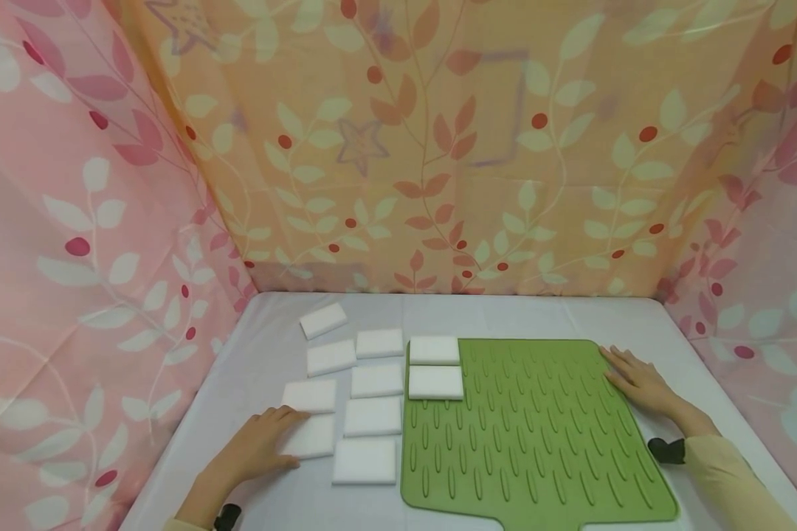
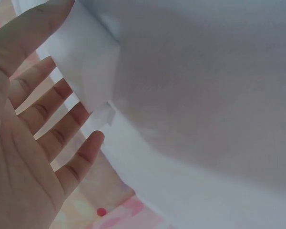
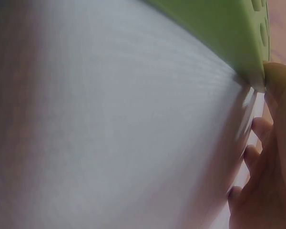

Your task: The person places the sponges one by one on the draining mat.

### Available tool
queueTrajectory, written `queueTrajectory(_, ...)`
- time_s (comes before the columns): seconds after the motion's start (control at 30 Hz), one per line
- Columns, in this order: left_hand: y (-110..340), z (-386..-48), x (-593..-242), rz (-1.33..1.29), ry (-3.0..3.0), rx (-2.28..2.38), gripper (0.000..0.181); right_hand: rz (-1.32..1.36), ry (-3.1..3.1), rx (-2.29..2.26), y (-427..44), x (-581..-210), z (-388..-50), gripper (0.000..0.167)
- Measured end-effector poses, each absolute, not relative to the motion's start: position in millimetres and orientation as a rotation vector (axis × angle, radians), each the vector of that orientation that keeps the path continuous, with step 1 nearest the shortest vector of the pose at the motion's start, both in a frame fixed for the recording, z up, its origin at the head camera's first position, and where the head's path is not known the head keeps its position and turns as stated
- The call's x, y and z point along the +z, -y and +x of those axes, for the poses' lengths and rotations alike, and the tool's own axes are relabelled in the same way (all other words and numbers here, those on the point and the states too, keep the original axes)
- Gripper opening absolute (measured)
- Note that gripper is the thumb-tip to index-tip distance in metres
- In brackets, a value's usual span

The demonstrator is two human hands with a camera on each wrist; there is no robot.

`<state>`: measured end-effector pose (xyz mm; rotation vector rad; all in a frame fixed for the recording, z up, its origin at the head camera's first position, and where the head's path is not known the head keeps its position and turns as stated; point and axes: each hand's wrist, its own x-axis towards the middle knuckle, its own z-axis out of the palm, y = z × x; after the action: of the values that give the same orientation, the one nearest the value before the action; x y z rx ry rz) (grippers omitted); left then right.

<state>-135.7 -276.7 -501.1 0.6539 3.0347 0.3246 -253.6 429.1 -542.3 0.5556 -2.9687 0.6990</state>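
White slab (image 1: 316, 436) at the left hand (image 1: 257, 442), green mat (image 1: 531, 431) at the right hand (image 1: 644, 385)

The step in hand looks to be taking the slab by its edges. To do that well, bring thumb and fingertips evenly against opposite sides and lift straight up, since a sideways drag would likely nudge the neighbouring slab (image 1: 310, 395) just beyond it or the column (image 1: 373, 417) to its right. The slabs look light, so a soft pinch should do. If it goes onto the mat, squaring it against the two slabs (image 1: 435, 383) that lie there, one behind the other at the far left corner, would keep the edges true.

The left hand is well spread, with the fingers slightly bent. Its index fingertip reaches the slab's far edge and the thumb lies by its near left corner, leaving a wide gap between them; whether either presses hard enough to grip, I cannot tell. The slab lies flat on the white table (image 1: 505, 313), left of the mat and apart from it.

The right hand lies loosely extended at the mat's far right edge. Its thumb touches the rim, the other fingers rest out over the table, and nothing is grasped.
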Motion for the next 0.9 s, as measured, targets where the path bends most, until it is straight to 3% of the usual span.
queueTrajectory(0.9, 271, -145, -472, 0.672, -3.077, 0.372, 0.069, 0.572, 2.963, 0.734, -431, -544, -253, 0.055)
